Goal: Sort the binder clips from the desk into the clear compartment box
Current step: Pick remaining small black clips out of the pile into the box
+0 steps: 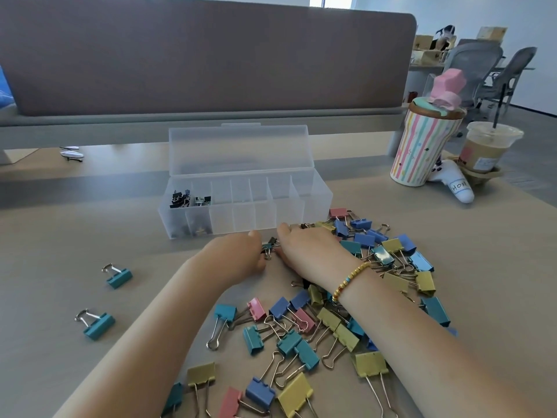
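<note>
Dozens of coloured binder clips [304, 336] lie heaped on the near part of the desk [60, 224], in yellow, teal, blue and pink, their wire handles tangled; the pile runs under the right forearm and on up to the right front corner of the box. Two teal binder clips [99, 324] sit apart from the pile on the left, one nearer, one farther.

Both forearms reach forward over the pile. On the right wrist is a beaded bracelet [349, 280]. The left hand [238, 254] and the right hand [304, 248] meet just in front of the box, fingers curled, with a small dark binder clip [269, 247] between them. Both hands seem to pinch it, though the fingertips are hidden behind the knuckles, so the exact grip is hard to make out.

Just beyond stands the clear compartment box [265, 218], its lid [238, 149] upright and open. Only the two leftmost compartments hold anything: small black clips [184, 197].

Farther right stand a striped cup [422, 146] with a pink topper and an iced coffee cup [485, 149] with a straw, a white toy [452, 182] lying against them. A grey-brown partition panel [196, 55] closes off the back of the desk, with office chairs [494, 70] beyond on the right.
</note>
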